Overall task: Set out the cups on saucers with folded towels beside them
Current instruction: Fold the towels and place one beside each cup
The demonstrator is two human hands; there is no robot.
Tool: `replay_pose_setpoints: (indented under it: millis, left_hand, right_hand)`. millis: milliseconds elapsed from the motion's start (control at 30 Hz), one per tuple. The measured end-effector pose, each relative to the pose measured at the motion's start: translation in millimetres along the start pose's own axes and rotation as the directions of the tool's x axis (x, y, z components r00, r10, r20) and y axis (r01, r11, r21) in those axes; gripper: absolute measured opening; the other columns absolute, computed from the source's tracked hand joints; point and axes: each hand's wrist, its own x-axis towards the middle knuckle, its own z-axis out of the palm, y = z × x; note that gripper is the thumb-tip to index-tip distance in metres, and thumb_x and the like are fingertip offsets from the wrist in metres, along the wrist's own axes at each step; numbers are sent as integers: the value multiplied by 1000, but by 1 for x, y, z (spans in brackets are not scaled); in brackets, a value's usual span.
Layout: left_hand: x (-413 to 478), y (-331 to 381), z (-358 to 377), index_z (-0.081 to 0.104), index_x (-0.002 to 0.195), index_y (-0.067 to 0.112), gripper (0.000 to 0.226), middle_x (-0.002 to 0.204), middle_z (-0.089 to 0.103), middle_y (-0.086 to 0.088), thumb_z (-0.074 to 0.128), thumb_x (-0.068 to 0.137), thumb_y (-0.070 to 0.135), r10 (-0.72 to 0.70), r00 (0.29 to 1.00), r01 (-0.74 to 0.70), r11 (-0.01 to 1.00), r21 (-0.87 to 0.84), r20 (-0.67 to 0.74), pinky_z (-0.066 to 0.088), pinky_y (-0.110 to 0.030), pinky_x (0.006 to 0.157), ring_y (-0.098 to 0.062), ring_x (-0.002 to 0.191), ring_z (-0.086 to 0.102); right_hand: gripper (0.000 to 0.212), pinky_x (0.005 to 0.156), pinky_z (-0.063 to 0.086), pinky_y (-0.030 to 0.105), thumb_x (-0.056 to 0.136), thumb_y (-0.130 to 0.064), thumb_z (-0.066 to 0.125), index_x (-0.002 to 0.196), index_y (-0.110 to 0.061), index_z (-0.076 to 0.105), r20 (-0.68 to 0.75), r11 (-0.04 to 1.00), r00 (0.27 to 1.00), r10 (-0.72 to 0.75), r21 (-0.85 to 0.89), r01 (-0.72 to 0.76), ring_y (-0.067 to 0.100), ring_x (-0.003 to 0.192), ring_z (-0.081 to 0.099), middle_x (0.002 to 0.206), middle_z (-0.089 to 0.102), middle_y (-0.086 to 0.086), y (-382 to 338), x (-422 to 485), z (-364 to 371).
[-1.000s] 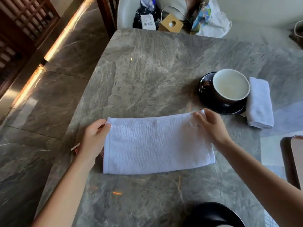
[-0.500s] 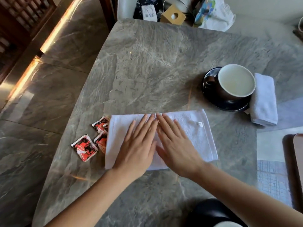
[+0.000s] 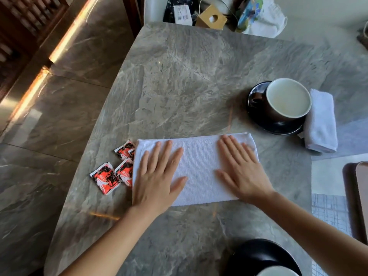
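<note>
- White folded terry towel (image 3: 199, 168) lies flat on the grey marble table (image 3: 179, 86), near its front edge.
- Left hand (image 3: 157, 176) and right hand (image 3: 241, 172) press it, fingers straight and spread, well apart.
- Red sachets (image 3: 117, 170) touch its left edge.
- Dark cup (image 3: 286, 100) on black saucer (image 3: 278, 126), rolled white towel (image 3: 321, 122) beside.

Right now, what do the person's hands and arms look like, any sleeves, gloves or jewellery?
The left hand and right hand are bare: no gloves and no rings that I can see. The left forearm and right forearm are uncovered too, with no sleeve, watch or bracelet in view.
</note>
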Motion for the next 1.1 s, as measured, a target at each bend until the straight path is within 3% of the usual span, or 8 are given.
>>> replay_pose_setpoints:
  millis: [300, 367, 433, 500, 533, 700, 967, 1100]
  left_hand:
    - [1, 4, -4, 22, 148, 24, 68, 157, 19, -4, 31, 89, 57, -15, 1000, 15, 1000, 15, 7, 14, -48, 115, -29, 145, 14]
    - [1, 6, -6, 24, 147, 22, 67, 156, 21, -5, 30, 89, 56, -24, 1000, 24, 1000, 6, 5, 15, -48, 114, -30, 144, 16]
    - [1, 8, -8, 24, 147, 22, 67, 156, 21, -5, 27, 90, 56, -35, 999, 35, 999, 1, 8, 19, -47, 113, -29, 144, 18]
    - [3, 9, -10, 25, 147, 24, 66, 156, 23, -2, 25, 90, 58, -52, 999, 52, 999, -3, 12, 26, -46, 112, -27, 144, 21]
    - [5, 9, -12, 27, 146, 26, 65, 156, 25, -1, 25, 90, 58, -61, 998, 61, 998, -13, 13, 29, -45, 110, -26, 142, 25]
    - [10, 8, -28, 40, 139, 32, 61, 148, 39, 4, 23, 86, 59, -72, 996, 76, 995, -72, 57, 35, -42, 96, -25, 126, 44]
    - [-12, 14, -39, 48, 131, 30, 56, 118, 55, 5, 47, 78, 49, -8, 999, 11, 998, -70, 52, 37, -43, 88, -24, 99, 55]
    - [-31, 23, -34, 46, 133, 27, 64, 120, 54, 4, 54, 73, 46, 13, 998, -8, 998, -66, 66, 39, -43, 88, -24, 97, 54]
  right_hand:
    - [73, 120, 10, 45, 94, -55, 21, 151, -11, 11, 20, 997, 998, 61, 50, -62, 19, 149, 1, 160, 6, 5, 16, -6, -5]
    - [68, 118, 19, 43, 93, -48, 29, 149, -11, 23, 3, 993, 997, 75, 92, -75, 25, 147, 16, 158, 21, 8, 9, -7, -12]
    - [49, 91, 46, 34, 89, -34, 40, 135, -21, 47, -118, 980, 989, 92, 188, -69, 21, 116, 56, 129, 58, 0, -4, -14, -18]
    - [31, 56, 49, 27, 88, -28, 43, 115, -35, 56, -155, 958, 979, 136, 272, -90, 2, 69, 57, 86, 62, -19, -19, -21, -23]
    - [27, 50, 46, 26, 89, -29, 43, 111, -38, 56, -110, 951, 981, 158, 283, -122, 1, 61, 54, 74, 57, -23, -25, -23, -24]
    - [32, 59, 49, 30, 91, -44, 35, 120, -42, 48, 10, 957, 983, 185, 225, -182, 12, 84, 64, 105, 59, -19, -26, -17, -32]
    - [47, 67, 43, 30, 91, -50, 40, 135, -33, 40, 28, 958, 969, 247, 145, -249, 18, 115, 49, 125, 51, -3, -11, 14, -39]
    - [52, 94, 41, 37, 91, -50, 42, 137, -27, 39, 38, 983, 984, 175, 48, -176, 22, 122, 43, 134, 45, 1, -17, 28, -42]
